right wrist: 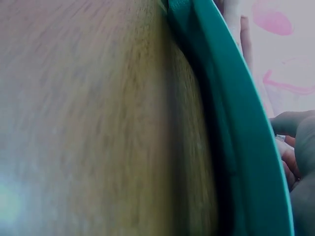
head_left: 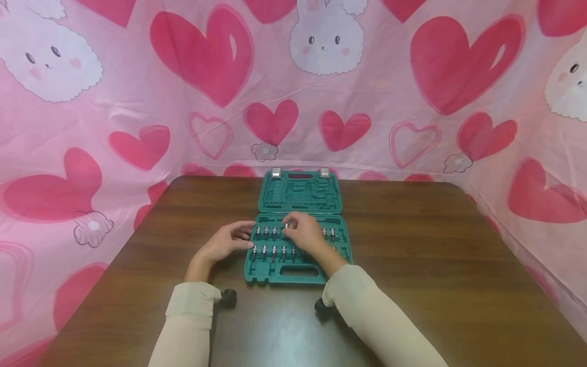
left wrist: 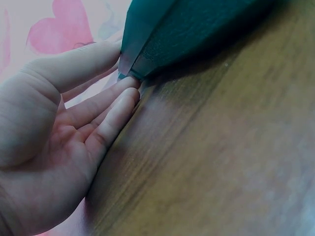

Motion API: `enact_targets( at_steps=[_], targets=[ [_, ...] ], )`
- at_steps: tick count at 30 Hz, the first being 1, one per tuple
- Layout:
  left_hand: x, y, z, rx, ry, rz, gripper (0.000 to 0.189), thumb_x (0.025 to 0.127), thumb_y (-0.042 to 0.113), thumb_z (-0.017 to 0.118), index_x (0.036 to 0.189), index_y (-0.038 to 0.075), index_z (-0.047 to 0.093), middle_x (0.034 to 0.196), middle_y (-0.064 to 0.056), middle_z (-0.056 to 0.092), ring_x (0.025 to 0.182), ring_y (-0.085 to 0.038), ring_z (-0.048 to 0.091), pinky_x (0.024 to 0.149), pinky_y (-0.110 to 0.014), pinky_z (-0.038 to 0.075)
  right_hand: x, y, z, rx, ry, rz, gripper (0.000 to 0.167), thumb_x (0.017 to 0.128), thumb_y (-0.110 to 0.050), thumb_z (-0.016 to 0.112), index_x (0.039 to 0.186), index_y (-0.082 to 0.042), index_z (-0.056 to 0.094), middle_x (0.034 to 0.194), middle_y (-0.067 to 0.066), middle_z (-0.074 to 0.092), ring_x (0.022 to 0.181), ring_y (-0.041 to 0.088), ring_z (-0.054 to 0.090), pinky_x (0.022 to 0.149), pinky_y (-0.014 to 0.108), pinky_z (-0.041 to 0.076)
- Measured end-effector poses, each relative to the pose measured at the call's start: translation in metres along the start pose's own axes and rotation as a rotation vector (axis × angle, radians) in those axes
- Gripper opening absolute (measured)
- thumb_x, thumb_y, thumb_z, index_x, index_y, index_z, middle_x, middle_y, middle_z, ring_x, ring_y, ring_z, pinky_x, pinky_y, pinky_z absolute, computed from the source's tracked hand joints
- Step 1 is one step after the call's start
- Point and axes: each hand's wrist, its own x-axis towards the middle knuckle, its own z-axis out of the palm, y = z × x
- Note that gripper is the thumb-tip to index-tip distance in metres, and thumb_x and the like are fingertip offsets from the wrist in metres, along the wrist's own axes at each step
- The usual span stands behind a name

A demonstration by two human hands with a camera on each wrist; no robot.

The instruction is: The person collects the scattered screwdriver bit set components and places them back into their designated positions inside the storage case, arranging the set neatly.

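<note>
A green tool case (head_left: 298, 275) lies open on the table, its lid (head_left: 300, 191) folded back. Two rows of silver bit sockets (head_left: 274, 253) stand in its base. My right hand (head_left: 303, 233) is over the upper row and pinches a small bit socket (head_left: 287, 225) between thumb and fingertips; the hand hides part of that row. With fingers spread and fairly straight, my left hand (head_left: 224, 241) touches the left side of the case. The left wrist view shows its thumb and fingertips against the case wall (left wrist: 167, 39).
The brown wooden table (head_left: 412, 244) extends around the case. A pink cloth (head_left: 376, 92) with hearts and rabbits hangs behind and at both sides. Black wrist cameras (head_left: 228, 298) sit below the cuffs.
</note>
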Motion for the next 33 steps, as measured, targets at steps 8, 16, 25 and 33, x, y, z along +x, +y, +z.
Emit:
enact_targets(
  at_steps=[8, 16, 25, 33],
  targets=[
    [0.0005, -0.0001, 0.0010, -0.001, 0.000, -0.009, 0.057, 0.088, 0.022, 0.074, 0.139, 0.014, 0.053, 0.121, -0.009, 0.061, 0.109, -0.027, 0.057, 0.096, -0.049, 0.045, 0.0011, -0.0017, 0.0037, -0.067, -0.025, -0.017, 0.014, 0.091, -0.023, 0.069, 0.104, -0.019, 0.068, 0.073, -0.004, 0.058, 0.064, 0.014, 0.053, 0.060, 0.032, 0.043],
    [0.0001, 0.0009, 0.0007, 0.003, 0.002, -0.009, 0.056, 0.087, 0.022, 0.074, 0.139, 0.014, 0.053, 0.121, -0.008, 0.062, 0.108, -0.027, 0.057, 0.096, -0.048, 0.045, 0.0026, 0.0001, 0.0036, -0.028, -0.038, -0.015, 0.015, 0.092, -0.025, 0.068, 0.106, -0.019, 0.070, 0.073, -0.006, 0.059, 0.066, 0.014, 0.054, 0.061, 0.032, 0.044],
    [-0.0009, -0.0001, 0.0001, 0.008, 0.003, 0.001, 0.057, 0.087, 0.022, 0.074, 0.139, 0.011, 0.053, 0.121, -0.011, 0.061, 0.108, -0.029, 0.057, 0.096, -0.050, 0.044, 0.0037, 0.0002, 0.0046, -0.049, -0.033, -0.025, 0.012, 0.094, -0.026, 0.066, 0.103, -0.021, 0.072, 0.076, -0.007, 0.060, 0.071, 0.014, 0.054, 0.065, 0.034, 0.045],
    [0.0005, 0.0003, -0.0001, -0.001, 0.001, -0.013, 0.056, 0.087, 0.020, 0.074, 0.139, 0.014, 0.053, 0.121, -0.008, 0.061, 0.108, -0.027, 0.057, 0.097, -0.049, 0.044, 0.0062, -0.0010, 0.0044, -0.069, -0.011, -0.006, 0.009, 0.094, -0.028, 0.067, 0.098, -0.021, 0.071, 0.076, -0.008, 0.060, 0.069, 0.013, 0.055, 0.063, 0.033, 0.045]
  ],
)
